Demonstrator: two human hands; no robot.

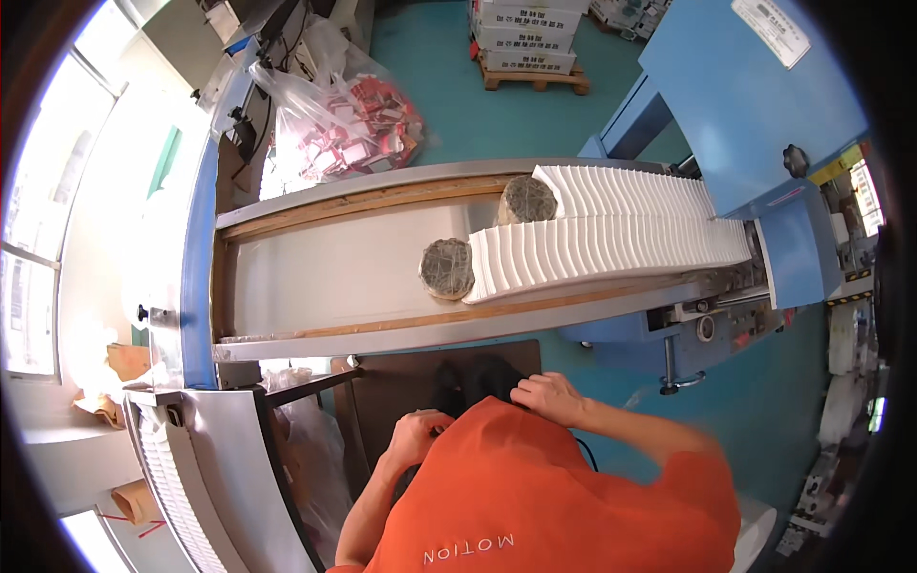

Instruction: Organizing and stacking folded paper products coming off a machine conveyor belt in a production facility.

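1. The orange shirt (535,487) is on its wearer, hem hanging short of the long surface's (382,341) near edge. Looks light, soft, floppy, pretty hard to damage. I'd grab it by the hem.
2. The right hand (552,397) has fingers drawn narrow, pinching the hem as far as I can see. The left hand (416,436) has fingers curled at the hem too; can't tell if they've got cloth.
3. Two white rows (602,255), probably paper and easily creased, fill the surface's right end. Round blocks (447,268) sit against their left ends.
4. Blue machine (764,115) blocks the right edge; clear bag (353,124) beyond the far edge.
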